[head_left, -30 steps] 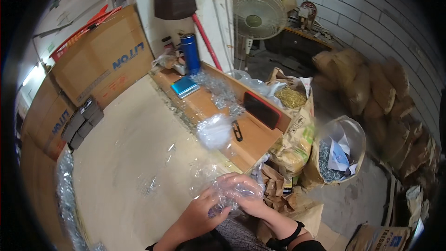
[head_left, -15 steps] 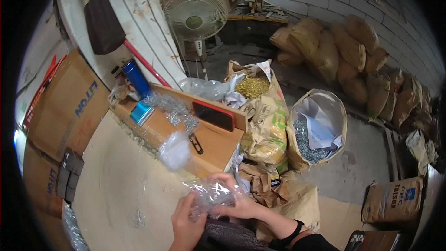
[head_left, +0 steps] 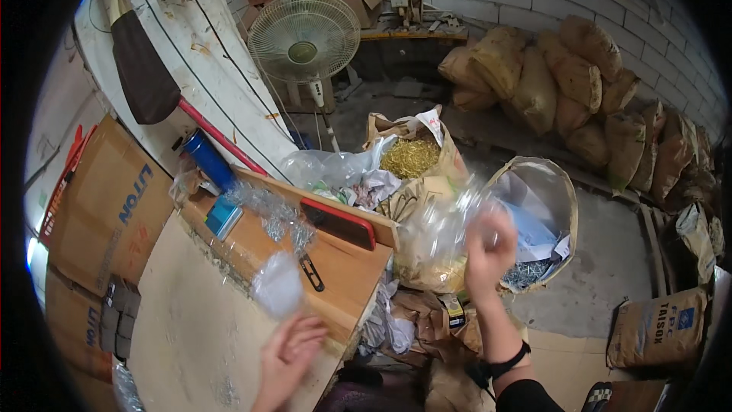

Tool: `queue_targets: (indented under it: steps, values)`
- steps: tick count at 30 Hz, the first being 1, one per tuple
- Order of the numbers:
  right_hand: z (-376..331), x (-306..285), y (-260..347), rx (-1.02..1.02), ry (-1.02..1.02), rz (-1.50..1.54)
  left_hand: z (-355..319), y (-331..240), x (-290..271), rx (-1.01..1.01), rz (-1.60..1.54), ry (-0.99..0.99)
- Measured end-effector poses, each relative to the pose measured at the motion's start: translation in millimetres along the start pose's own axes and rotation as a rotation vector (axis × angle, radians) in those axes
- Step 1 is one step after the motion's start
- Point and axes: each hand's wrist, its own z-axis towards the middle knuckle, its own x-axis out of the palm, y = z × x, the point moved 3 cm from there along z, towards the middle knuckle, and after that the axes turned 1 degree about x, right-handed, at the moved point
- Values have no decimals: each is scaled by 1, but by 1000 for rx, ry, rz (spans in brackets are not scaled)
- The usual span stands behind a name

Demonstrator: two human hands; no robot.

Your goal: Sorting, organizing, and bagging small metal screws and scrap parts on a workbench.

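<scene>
Blurred by motion, my right hand is raised at the right, closed on a crumpled clear plastic bag. The bag stretches left from it, over the paper sacks. My left hand is apart from it, over the pale tabletop, its fingers loosely bent and nothing visible in them. Just beyond that hand, a whitish plastic bag lies at the edge of a wooden board. A black box cutter and a phone in a red case rest nearby.
Small silvery metal pieces, a blue box and a blue bottle sit along the board. Right of it stand a sack of gold-coloured pieces and an open sack with silvery pieces and paper. A fan stands behind.
Both hands were together on the clear plastic bag near my lap. My right hand has carried it up and right toward the sacks; my left has let go and shifted slightly left.
</scene>
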Motion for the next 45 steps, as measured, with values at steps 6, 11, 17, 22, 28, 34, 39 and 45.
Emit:
queue_targets:
  steps: [6, 11, 17, 22, 28, 34, 39, 45]
  values:
    - [-42, 115, -154, 114, 283, -251, 24, -6, -125, -9, 311, -416]
    - [-149, 161, -243, 322, 1241, -81, 54, -5, -198, 5, 378, -574]
    - [-233, 139, -259, 240, 1517, -564, 90, 23, -304, -22, 776, -697]
    - [-242, 124, -267, 218, 1530, -719, 126, 59, -327, 56, 1067, -705]
    - [-241, 111, -277, 198, 1506, -816, 156, 73, -309, -46, 1226, -706]
    - [-230, 108, -273, 156, 1398, -838, 137, 66, -322, -13, 1335, -839]
    - [-184, 81, -247, 72, 851, -748, 69, 6, -285, 253, 1006, -986]
    - [-98, 35, -72, 244, 102, -300, -85, -52, -152, 251, 924, -635]
